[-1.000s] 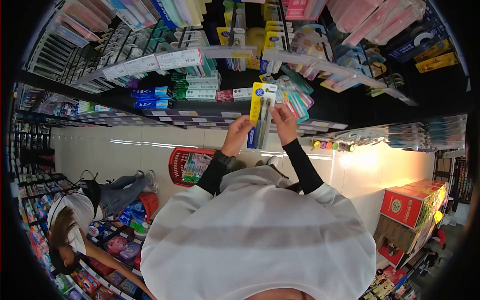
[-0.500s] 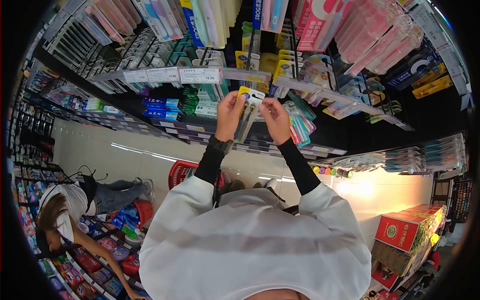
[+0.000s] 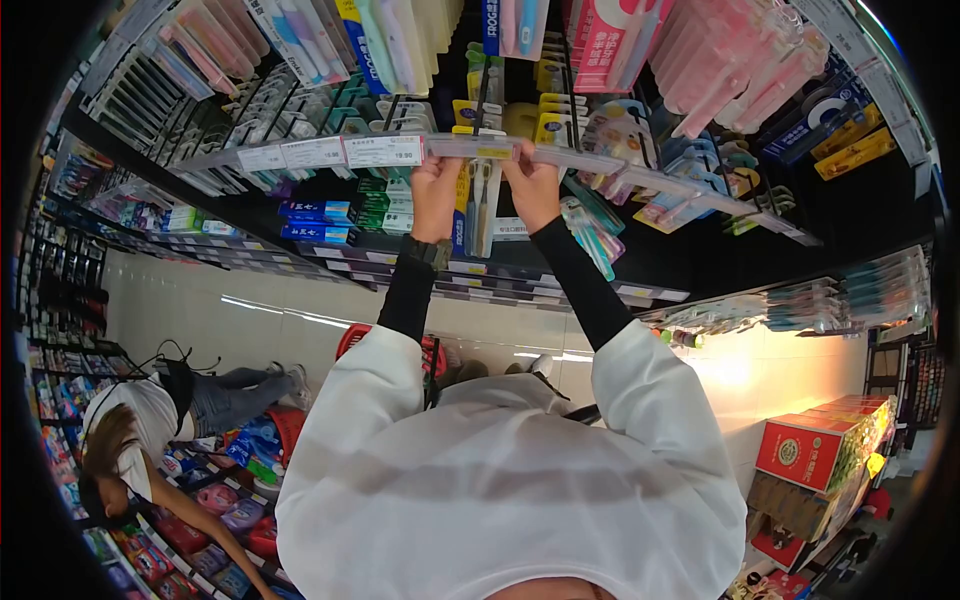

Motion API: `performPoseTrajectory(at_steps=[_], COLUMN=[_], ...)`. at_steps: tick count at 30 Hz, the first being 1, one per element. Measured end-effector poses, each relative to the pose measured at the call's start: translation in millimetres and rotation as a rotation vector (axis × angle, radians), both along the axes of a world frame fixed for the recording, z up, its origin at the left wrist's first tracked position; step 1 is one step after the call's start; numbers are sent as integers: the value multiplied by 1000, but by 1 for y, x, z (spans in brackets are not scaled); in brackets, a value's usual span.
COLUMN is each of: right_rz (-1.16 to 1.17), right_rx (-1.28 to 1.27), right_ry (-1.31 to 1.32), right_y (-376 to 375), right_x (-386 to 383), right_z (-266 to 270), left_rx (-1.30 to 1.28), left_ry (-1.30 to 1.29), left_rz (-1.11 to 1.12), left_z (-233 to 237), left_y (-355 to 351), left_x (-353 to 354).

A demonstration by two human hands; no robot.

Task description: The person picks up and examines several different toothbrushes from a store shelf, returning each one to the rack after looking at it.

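A toothbrush pack (image 3: 479, 208) with a clear front and a blue-and-yellow edge hangs upright between my hands, just below the clear label rail (image 3: 465, 148). My left hand (image 3: 436, 196) is at the pack's left side, its fingertips up at the rail and partly hidden. On the right side, my right hand (image 3: 532, 188) has its thumb and fingers closed near the pack's upper part, also at the rail. The rail covers the top of the pack, so what exactly each hand pinches is hard to see. Price labels (image 3: 384, 151) sit left of my left hand.
Hanging toothbrush packs (image 3: 400, 45) and pink packs (image 3: 735, 65) fill the rack above. Blue boxes (image 3: 318, 211) lie on the lower shelf. A red basket (image 3: 352, 338) stands on the floor behind. Another person (image 3: 150, 410) reaches into a shelf at left. Red cartons (image 3: 800, 452) are at right.
Both hands have moved up and forward to the rail. The pack, tilted between my fingers before, now hangs more upright, its top behind the rail.
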State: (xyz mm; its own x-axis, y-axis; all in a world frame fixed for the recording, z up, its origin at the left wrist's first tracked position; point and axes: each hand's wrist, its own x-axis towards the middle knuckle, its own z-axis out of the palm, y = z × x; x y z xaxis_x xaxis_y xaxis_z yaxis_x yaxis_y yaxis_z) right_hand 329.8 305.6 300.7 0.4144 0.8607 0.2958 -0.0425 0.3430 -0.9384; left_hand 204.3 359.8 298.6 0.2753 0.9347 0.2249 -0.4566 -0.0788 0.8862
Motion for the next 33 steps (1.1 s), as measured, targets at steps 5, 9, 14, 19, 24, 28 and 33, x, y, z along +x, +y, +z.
performPoseTrajectory(at_steps=[5,9,14,19,24,28,33], right_rz=[-23,-48,-128,-176,-279,-444,-330], right_rx=[108,186,157,159,-51,-97,-538], right_ry=[-7,-74,-85,-142,-319,-396,-432], right_y=[7,18,19,21,-1,-54,-141], right_x=[-5,-8,-7,-3,0,15,51], right_z=[-2,-13,-12,-11,-34,-81,-216], left_rx=[28,16,34,62,100,-2,-297], left_ry=[1,-15,38,94,96,130,217], left_rz=[32,89,65,39,61,110,-35], left_z=[-2,-12,-19,-35,-57,-74,-161], left_y=[5,13,21,29,26,-26,-106], left_x=[2,3,8,7,5,-3,-21])
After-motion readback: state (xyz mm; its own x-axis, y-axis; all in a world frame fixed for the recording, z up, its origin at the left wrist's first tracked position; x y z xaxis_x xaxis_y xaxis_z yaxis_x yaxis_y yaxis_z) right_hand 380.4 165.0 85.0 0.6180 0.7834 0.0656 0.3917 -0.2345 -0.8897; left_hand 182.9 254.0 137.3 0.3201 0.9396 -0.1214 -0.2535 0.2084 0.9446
